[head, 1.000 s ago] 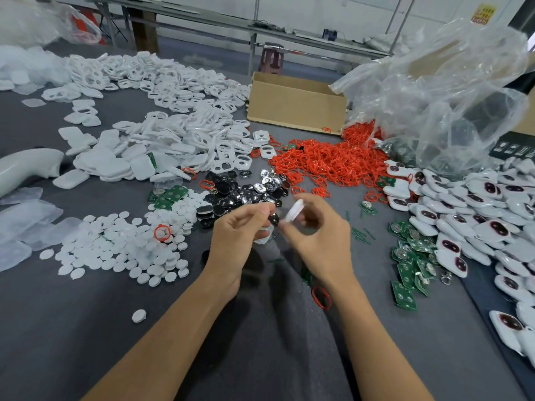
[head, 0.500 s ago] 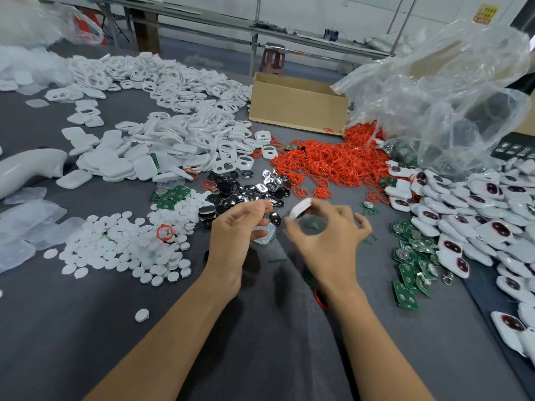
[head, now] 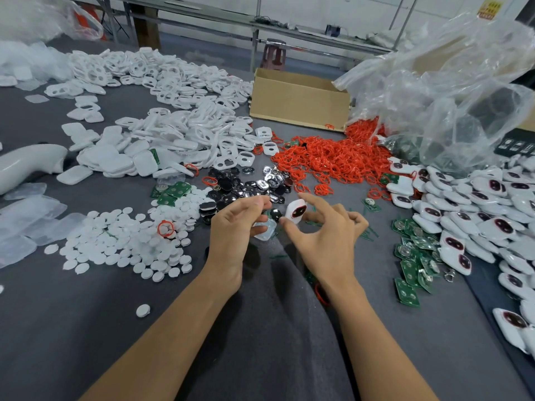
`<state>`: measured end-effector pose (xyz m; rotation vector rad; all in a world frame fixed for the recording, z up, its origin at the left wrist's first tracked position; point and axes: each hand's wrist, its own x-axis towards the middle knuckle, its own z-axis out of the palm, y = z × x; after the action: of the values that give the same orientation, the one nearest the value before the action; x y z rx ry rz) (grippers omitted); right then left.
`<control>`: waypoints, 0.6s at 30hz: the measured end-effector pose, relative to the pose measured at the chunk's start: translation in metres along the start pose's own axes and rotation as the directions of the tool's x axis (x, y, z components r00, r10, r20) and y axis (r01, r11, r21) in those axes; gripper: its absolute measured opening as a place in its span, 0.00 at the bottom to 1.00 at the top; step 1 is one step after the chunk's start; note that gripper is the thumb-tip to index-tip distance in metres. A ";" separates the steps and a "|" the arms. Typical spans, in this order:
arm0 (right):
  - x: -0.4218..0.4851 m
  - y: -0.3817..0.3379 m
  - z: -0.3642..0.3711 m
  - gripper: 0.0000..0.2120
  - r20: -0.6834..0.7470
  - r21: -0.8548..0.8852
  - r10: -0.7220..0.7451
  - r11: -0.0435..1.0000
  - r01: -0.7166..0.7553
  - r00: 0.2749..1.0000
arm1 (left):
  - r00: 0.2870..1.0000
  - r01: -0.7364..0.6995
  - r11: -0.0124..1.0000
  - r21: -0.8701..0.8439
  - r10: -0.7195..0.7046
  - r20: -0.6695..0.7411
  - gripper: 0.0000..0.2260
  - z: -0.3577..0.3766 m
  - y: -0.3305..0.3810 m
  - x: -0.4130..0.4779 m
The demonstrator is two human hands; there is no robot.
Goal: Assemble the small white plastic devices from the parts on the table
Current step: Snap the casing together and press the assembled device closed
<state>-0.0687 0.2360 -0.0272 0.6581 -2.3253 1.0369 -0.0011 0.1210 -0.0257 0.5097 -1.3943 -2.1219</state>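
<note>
**White device pinched at frame centre**

A small white device [head: 296, 211] with two dark red windows sits just right of centre, raised above the grey table [head: 86, 328]. The right hand [head: 324, 241] pinches it between thumb and forefinger, its other fingers spread loosely behind. Just left of it, the left hand [head: 231, 227] curls its fingers round a pale translucent piece [head: 265, 229], close to the device; whether the two parts touch cannot be told.

Directly above the hands lies a heap of black and silver pieces [head: 249, 183], with orange rings [head: 333, 160] piled to its upper right. White discs [head: 124, 241] spread at the left, green circuit boards [head: 411, 256] at the right. Finished devices [head: 477, 204] fill the right edge. White frames [head: 173, 111] cover the upper left, beside a cardboard box [head: 298, 102] and a clear plastic bag [head: 448, 96].
</note>
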 end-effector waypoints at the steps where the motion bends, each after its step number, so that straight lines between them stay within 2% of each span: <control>1: 0.000 0.001 0.000 0.20 -0.008 0.007 -0.002 1.000 0.002 1.000 | 1.000 0.001 1.000 0.000 -0.001 -0.003 0.08 0.000 0.000 0.000; 4: -0.001 0.001 0.001 0.19 0.015 -0.009 0.001 1.000 -0.001 1.000 | 1.000 0.003 1.000 0.000 -0.003 -0.003 0.08 0.000 0.000 0.001; 8: 0.003 -0.001 -0.002 0.21 -0.132 0.000 -0.003 1.000 0.003 0.991 | 1.000 0.013 1.000 -0.010 -0.013 0.002 0.09 -0.001 -0.001 0.001; 9: 0.004 0.000 -0.002 0.21 -0.101 -0.032 -0.010 0.999 0.007 0.995 | 1.000 0.011 1.000 -0.011 -0.011 0.001 0.09 -0.001 -0.001 0.001; 11: 0.001 0.001 0.000 0.20 0.093 -0.132 -0.033 0.990 0.045 0.995 | 1.000 0.004 1.000 -0.008 -0.004 -0.008 0.08 -0.002 -0.002 0.001; 12: -0.001 0.002 0.002 0.20 0.140 -0.140 -0.027 0.989 0.047 0.990 | 1.000 0.003 1.000 -0.007 -0.003 -0.012 0.08 -0.002 -0.002 0.002; 15: 0.002 0.004 0.000 0.18 -0.004 -0.072 -0.018 0.997 0.018 1.000 | 1.000 0.011 1.000 -0.013 -0.011 -0.009 0.09 -0.002 -0.002 0.003; 16: 0.002 0.004 -0.001 0.18 0.011 -0.073 -0.015 0.997 0.015 1.000 | 1.000 0.011 1.000 -0.011 -0.011 -0.009 0.09 -0.002 -0.002 0.003; 18: 0.001 0.006 0.001 0.19 0.173 -0.127 0.000 0.992 0.022 0.985 | 1.000 0.006 1.000 -0.005 -0.006 -0.011 0.08 -0.002 -0.003 0.002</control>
<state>-0.0736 0.2387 -0.0307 0.7353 -2.5101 0.8459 -0.0022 0.1193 -0.0287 0.5236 -1.3833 -2.1238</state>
